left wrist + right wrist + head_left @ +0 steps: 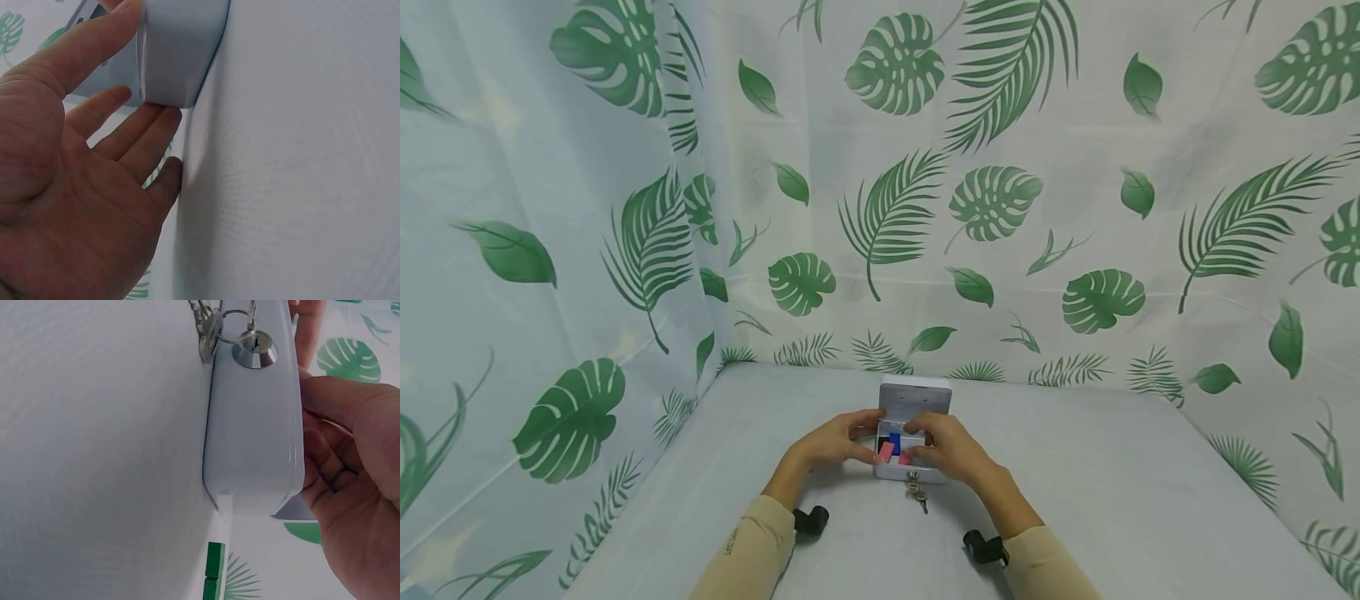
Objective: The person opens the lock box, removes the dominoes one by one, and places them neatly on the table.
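A small pale metal cash box [891, 472] sits on the table with its lid [917, 402] raised. Several coloured blocks lie inside, among them a blue block [895, 442] and a pink block [887, 452]. My left hand [833, 439] holds the box's left end, with the thumb at the near rim and fingertips against the far corner, as the left wrist view also shows. The right hand [953, 448] reaches over the right side, its thumb and fingers bent down into the box. Whether they pinch a block I cannot tell, since the wall hides the fingertips.
Keys [917, 493] on a ring hang from the lock [256, 349] on the box's front. Two green rectangular pieces [214, 560] show past the box's right end. A leaf-print curtain [887, 208] stands behind the white-covered table [1120, 483].
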Tool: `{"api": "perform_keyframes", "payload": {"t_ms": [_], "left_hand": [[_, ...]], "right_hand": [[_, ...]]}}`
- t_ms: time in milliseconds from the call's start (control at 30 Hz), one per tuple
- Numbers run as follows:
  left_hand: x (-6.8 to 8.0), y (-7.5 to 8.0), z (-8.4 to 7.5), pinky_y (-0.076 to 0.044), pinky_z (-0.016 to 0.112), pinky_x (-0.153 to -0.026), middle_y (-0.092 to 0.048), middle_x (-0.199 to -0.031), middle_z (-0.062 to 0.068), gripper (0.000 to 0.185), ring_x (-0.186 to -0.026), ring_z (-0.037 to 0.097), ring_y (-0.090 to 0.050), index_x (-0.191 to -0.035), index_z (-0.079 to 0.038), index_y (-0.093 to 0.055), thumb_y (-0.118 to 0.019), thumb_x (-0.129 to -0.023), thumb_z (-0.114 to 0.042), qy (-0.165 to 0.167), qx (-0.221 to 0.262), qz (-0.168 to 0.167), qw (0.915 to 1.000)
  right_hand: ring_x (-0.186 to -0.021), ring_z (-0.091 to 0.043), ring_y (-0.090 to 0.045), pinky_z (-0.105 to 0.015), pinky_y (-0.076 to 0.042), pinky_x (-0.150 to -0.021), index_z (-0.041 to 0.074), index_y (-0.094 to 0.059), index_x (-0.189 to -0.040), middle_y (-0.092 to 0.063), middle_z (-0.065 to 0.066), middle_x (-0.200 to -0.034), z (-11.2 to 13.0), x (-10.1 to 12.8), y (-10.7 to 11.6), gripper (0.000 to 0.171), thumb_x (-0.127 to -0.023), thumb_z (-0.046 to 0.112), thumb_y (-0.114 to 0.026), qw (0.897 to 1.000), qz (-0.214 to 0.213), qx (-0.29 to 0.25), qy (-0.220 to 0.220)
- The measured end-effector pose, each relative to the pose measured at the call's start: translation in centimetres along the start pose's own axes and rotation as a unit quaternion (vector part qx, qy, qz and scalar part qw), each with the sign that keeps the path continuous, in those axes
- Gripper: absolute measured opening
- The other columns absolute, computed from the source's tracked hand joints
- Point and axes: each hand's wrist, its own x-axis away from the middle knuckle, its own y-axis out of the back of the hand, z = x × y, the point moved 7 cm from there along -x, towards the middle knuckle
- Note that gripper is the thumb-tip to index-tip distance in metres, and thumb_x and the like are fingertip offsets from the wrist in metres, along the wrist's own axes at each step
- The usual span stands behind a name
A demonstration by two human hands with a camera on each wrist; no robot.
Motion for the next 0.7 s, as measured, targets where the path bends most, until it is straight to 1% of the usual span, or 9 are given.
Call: {"api": "perform_keyframes", "payload": {"t_ms": [200,300,433,567,633,700], "left_hand": [[0.0,0.0,0.1,-0.028,0.060,-0.125,-0.045,-0.164,0.005,0.088,-0.152,0.031,-0.042,-0.160,-0.017,-0.042,-0.087,-0.084,-0.021,0.002,0.002,-0.001,1.0000],[0.0,0.0,0.1,-0.027,0.060,-0.126,-0.046,-0.163,0.005,0.088,-0.152,0.031,-0.042,-0.160,-0.017,-0.042,-0.087,-0.084,-0.020,0.003,0.003,-0.002,1.0000],[-0.1,0.0,0.2,-0.026,0.061,-0.126,-0.047,-0.162,0.005,0.088,-0.152,0.031,-0.042,-0.160,-0.018,-0.043,-0.087,-0.084,-0.020,0.002,0.001,-0.003,1.0000],[-0.1,0.0,0.2,-0.026,0.061,-0.125,-0.047,-0.162,0.005,0.088,-0.152,0.031,-0.042,-0.160,-0.019,-0.043,-0.088,-0.084,-0.021,0.002,-0.003,-0.003,1.0000],[-0.1,0.0,0.2,-0.026,0.061,-0.125,-0.047,-0.163,0.005,0.088,-0.152,0.030,-0.042,-0.160,-0.020,-0.043,-0.088,-0.084,-0.022,0.002,-0.004,-0.003,1.0000],[-0.1,0.0,0.2,-0.027,0.061,-0.125,-0.046,-0.163,0.004,0.088,-0.152,0.030,-0.042,-0.160,-0.020,-0.042,-0.088,-0.084,-0.022,0.002,-0.004,-0.002,1.0000]], "right_hand": [[-0.080,-0.015,-0.054,-0.021,-0.048,-0.065,0.002,-0.074,-0.122,-0.073,-0.009,-0.104,-0.1,0.0,-0.1,0.034,-0.090,0.009,-0.081,1.000,-0.001,0.003,-0.003],[-0.080,-0.014,-0.054,-0.021,-0.048,-0.065,0.003,-0.075,-0.121,-0.071,-0.003,-0.100,-0.3,0.0,0.2,0.030,-0.093,0.012,-0.078,1.000,-0.015,0.004,-0.006],[-0.079,-0.012,-0.054,-0.021,-0.049,-0.065,0.006,-0.075,-0.122,-0.069,0.004,-0.098,-0.5,0.0,0.8,0.025,-0.100,0.017,-0.071,0.999,-0.044,-0.009,-0.010],[-0.076,-0.012,-0.054,-0.022,-0.047,-0.062,0.006,-0.074,-0.123,-0.066,0.004,-0.094,-0.5,0.0,1.1,0.027,-0.100,0.019,-0.070,0.998,-0.062,-0.019,-0.010],[-0.075,-0.013,-0.054,-0.022,-0.047,-0.061,0.006,-0.074,-0.124,-0.066,0.002,-0.094,-0.6,0.0,1.0,0.028,-0.099,0.019,-0.072,0.998,-0.058,-0.024,-0.010],[-0.076,-0.013,-0.053,-0.021,-0.047,-0.062,0.006,-0.074,-0.124,-0.068,-0.001,-0.097,-0.6,0.0,0.7,0.029,-0.097,0.018,-0.074,0.998,-0.048,-0.028,-0.010]]}}
